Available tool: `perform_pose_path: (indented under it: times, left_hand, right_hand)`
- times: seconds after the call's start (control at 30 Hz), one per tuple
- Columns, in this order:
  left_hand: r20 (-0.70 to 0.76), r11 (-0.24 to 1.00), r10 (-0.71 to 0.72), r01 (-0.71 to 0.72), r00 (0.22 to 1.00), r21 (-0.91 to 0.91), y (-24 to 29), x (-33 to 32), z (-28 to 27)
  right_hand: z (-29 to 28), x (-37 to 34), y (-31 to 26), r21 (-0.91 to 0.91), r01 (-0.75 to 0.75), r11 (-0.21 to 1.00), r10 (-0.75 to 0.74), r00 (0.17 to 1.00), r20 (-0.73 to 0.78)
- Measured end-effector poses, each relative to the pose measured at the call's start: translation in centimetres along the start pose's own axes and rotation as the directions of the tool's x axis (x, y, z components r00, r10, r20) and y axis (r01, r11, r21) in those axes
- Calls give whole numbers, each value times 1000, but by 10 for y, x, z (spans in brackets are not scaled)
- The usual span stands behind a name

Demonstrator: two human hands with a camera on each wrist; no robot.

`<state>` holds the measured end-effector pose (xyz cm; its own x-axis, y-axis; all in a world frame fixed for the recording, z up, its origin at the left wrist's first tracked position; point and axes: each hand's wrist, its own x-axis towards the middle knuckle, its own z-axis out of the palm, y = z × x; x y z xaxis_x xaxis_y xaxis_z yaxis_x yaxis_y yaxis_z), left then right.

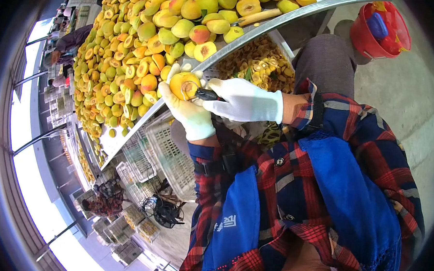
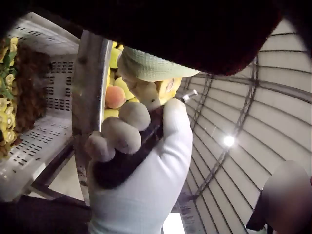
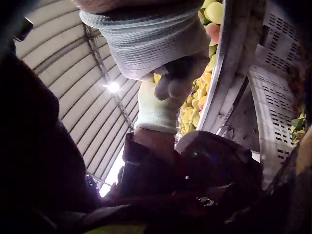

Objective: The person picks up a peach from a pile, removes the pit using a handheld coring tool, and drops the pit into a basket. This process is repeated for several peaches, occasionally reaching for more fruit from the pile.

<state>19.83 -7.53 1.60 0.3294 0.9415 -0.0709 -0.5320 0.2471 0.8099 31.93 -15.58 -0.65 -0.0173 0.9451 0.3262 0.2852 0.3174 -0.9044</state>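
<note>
In the head view my gloved left hand holds a halved yellow peach with its cut face up, by the table's metal edge. My gloved right hand grips the black handle of a pitting tool, whose end meets the cut face near the middle. The left wrist view shows the tool's metal tip sticking out past the right thumb, close beside the peach. Seen from the right wrist, the right hand's cuff covers most of the peach.
Halved and whole peaches heap the table, with a wooden-handled tool among them. Below its metal rim, a white crate holds scraps. A red bucket stands on the floor; more crates stand beside the table.
</note>
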Motion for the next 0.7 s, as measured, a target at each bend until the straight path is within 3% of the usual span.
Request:
perform_pose_path:
  times: [0.07, 0.13, 0.23, 0.3, 0.37, 0.43, 0.47, 0.53, 0.57, 0.63, 0.67, 0.7]
  left_hand:
    - [-45, 992, 71, -66, 996, 105, -2, -4, 5]
    - [-47, 998, 60, -58, 997, 37, -5, -7, 10]
    - [-53, 985, 138, -132, 989, 114, -10, -10, 15]
    - [-125, 921, 277, -226, 953, 318, -12, -10, 18]
    - [-114, 895, 292, -230, 950, 383, -11, -10, 18]
    - [-102, 864, 305, -230, 947, 447, -10, -11, 18]
    - [-99, 802, 343, -237, 934, 548, -8, -11, 19]
    - [-89, 731, 378, -238, 921, 639, -4, -7, 15]
    - [-57, 635, 394, -226, 917, 739, -1, -5, 9]
    - [5, 433, 394, -190, 919, 881, 5, -8, 14]
    - [3, 434, 391, -188, 920, 881, 8, -8, 14]
    - [32, 397, 372, -190, 928, 898, 12, -8, 12]
  right_hand:
    - [1, 3, 0, 19, -44, 999, 43, 999, 3]
    - [-1, 3, -4, 6, -123, 992, 124, 992, -39]
    - [0, 3, -1, -108, -20, 994, 19, 1000, -19]
    - [8, 5, 6, -77, -66, 995, 65, 998, -22]
    - [14, 6, 12, -47, -115, 992, 114, 993, -25]
    - [14, 8, 11, 88, -233, 969, 226, 971, 79]
    - [12, 6, 10, 87, -233, 969, 226, 971, 80]
    - [-2, 3, -5, 445, -517, 732, 360, 847, 391]
    - [-3, 4, -4, 445, -518, 731, 362, 847, 390]
    - [-7, 6, 0, 447, -682, 579, 369, 708, 602]
    - [-11, 7, 1, 447, -684, 577, 371, 707, 602]
    - [-17, 8, -1, 487, -724, 489, 313, 666, 677]
